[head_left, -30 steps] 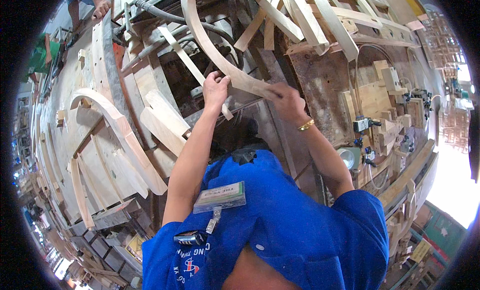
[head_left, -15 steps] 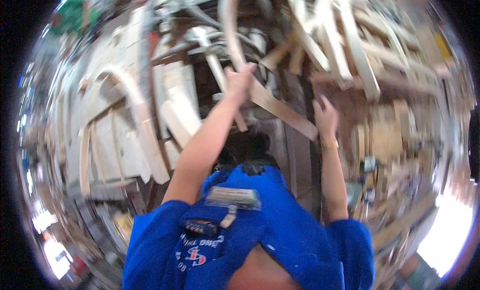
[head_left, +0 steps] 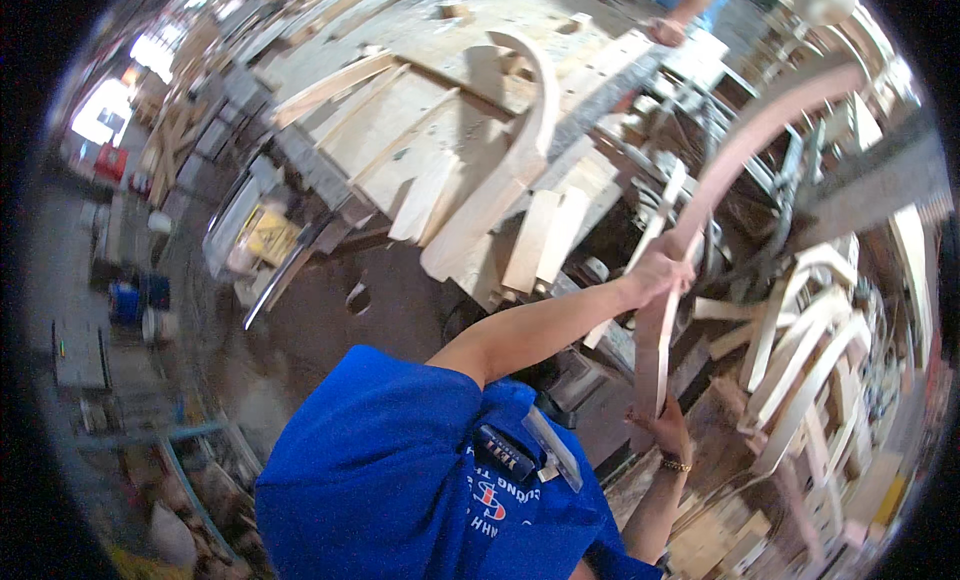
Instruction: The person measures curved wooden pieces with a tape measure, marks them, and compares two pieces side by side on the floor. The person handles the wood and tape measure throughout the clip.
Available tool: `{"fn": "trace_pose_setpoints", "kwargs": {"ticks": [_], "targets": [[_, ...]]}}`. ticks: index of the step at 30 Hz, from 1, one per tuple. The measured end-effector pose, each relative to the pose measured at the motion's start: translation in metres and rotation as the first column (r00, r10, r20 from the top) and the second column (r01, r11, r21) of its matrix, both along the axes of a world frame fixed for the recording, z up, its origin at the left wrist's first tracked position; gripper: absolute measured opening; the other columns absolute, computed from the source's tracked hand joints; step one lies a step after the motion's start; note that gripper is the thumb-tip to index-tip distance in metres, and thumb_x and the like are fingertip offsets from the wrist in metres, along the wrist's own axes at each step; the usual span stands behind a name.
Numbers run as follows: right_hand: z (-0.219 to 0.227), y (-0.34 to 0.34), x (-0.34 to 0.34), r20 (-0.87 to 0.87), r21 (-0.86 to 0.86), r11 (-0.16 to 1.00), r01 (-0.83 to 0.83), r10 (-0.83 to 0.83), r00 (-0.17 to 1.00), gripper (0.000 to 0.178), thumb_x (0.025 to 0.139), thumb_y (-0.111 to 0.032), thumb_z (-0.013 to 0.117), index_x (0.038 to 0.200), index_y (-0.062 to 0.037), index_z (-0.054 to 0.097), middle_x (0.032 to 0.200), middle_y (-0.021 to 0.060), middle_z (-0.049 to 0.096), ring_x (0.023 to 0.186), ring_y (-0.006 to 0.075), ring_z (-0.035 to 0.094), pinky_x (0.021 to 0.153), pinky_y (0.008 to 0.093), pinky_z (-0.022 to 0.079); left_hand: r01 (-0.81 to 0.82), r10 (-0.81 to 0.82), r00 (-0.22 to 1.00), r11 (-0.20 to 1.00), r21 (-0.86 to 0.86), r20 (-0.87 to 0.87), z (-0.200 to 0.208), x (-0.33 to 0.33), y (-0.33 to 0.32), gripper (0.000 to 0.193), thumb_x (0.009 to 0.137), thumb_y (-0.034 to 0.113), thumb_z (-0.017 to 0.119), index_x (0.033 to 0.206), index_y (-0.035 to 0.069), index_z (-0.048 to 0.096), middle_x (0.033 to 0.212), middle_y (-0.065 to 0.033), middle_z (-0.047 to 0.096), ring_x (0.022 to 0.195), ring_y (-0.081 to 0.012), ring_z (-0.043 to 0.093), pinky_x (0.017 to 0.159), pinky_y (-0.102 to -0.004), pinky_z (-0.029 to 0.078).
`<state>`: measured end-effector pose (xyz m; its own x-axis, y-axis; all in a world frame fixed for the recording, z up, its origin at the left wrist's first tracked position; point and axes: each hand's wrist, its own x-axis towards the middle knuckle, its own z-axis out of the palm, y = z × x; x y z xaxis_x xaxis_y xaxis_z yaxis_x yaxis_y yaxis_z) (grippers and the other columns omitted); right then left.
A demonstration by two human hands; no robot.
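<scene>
A long curved wooden piece [head_left: 722, 170], shaped like a hooked chair part, slants up to the right in front of me. My left hand [head_left: 660, 273] is wrapped round its middle. Down at the straight lower end, my right hand [head_left: 672, 430] has its fingers closed against the wood; a bracelet is on that wrist. Left of my left hand, a similar curved piece [head_left: 545, 110] lies on the worktable [head_left: 390, 150], with short pale blocks [head_left: 533, 242] by the table's near edge.
At the right is a pile of curved wooden parts [head_left: 800, 350]. Metal machine parts [head_left: 790, 170] stand behind the held piece. Across the table a co-worker's hand [head_left: 668, 32] rests near a board. A yellow-labelled container [head_left: 270, 235] sits left of the table.
My view has swung to the left, bringing more of the table and floor in. The right hand, apart from the wood before, has closed on its lower end; the left still grips it.
</scene>
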<state>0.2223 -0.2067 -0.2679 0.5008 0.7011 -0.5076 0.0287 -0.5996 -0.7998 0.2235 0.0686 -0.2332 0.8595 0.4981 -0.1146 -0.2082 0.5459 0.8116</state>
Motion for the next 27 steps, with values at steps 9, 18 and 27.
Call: {"fn": "trace_pose_setpoints", "kwargs": {"ticks": [9, 18, 27], "targets": [[-0.003, 0.064, -0.035, 0.292, 0.261, 0.962, 0.081, -0.159, 0.943, 0.04, 0.071, -0.013, 0.081, 0.102, 0.0036, 0.062, 0.09, 0.0114, 0.065, 0.082, 0.0208, 0.059, 0.076, 0.0356, 0.048, -0.167, 0.716, 0.697, 0.107, 0.98, 0.041, 0.088, -0.204, 0.12, 0.064, 0.074, 0.037, 0.081, 0.119, -0.003, 0.06, 0.119, -0.0218, 0.061, 0.112, -0.0321, 0.059, 0.099, -0.04, 0.046], [0.025, 0.055, -0.052, 0.316, 0.414, 0.904, 0.109, -0.254, 0.914, 0.039, 0.079, -0.009, 0.075, 0.112, 0.0057, 0.061, 0.101, 0.0123, 0.064, 0.09, 0.021, 0.059, 0.081, 0.035, 0.05, 0.418, -0.033, 0.78, 0.77, 0.481, -0.624, -0.019, -0.269, 0.193, 0.069, 0.074, 0.061, 0.077, 0.103, -0.001, 0.07, 0.079, -0.0088, 0.067, 0.063, -0.0196, 0.063, 0.061, -0.0324, 0.056], [-0.004, 0.12, -0.174, 0.688, 0.436, 0.898, 0.056, -0.373, 0.623, 0.042, 0.08, -0.012, 0.076, 0.117, 0.0023, 0.06, 0.107, 0.0165, 0.063, 0.092, 0.0256, 0.061, 0.083, 0.0367, 0.054, 0.254, -0.173, 0.956, 0.893, 0.371, -0.236, 0.019, -0.336, 0.17, 0.034, 0.069, 0.032, 0.086, 0.066, 0.004, 0.067, 0.065, -0.0068, 0.061, 0.058, -0.0201, 0.055, 0.051, -0.0371, 0.046]]}}
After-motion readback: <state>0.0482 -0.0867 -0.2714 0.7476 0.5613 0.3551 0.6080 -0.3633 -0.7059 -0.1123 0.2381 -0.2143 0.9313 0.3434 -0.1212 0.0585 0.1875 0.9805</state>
